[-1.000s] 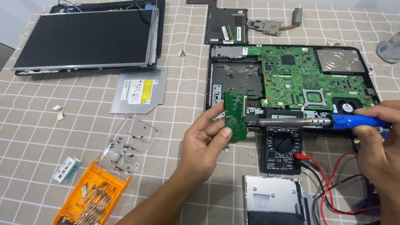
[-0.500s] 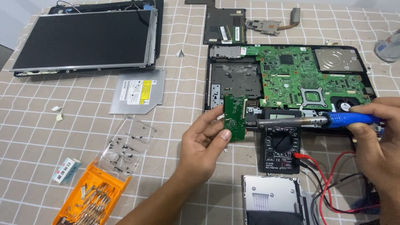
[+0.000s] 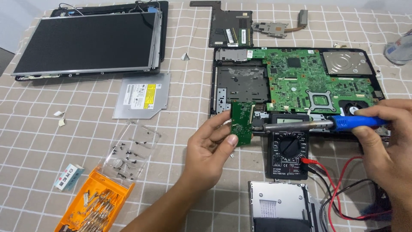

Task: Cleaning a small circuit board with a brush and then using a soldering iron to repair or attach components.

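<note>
Dozens of small black screws sit in the clear plastic lid (image 3: 131, 150) of the orange bit case (image 3: 92, 205), while the left hand (image 3: 210, 148) still pinches the small green circuit board (image 3: 241, 122) and the right hand (image 3: 388, 141) stays closed round the blue-handled soldering iron (image 3: 317, 125).

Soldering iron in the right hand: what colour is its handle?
Blue, on the metal-barrelled soldering iron held by the right hand; the head view shows it.

A matt checked cloth (image 3: 86, 137) covers the desk. The soldering iron (image 3: 317, 125) has a dull metal shaft and a glossy blue plastic grip, while the small circuit board (image 3: 243, 122) looks green and lacquered. The orange screwdriver case (image 3: 94, 206) is smooth plastic with a clear lid (image 3: 131, 154), and the optical drive (image 3: 141, 95) is brushed metal.
</note>
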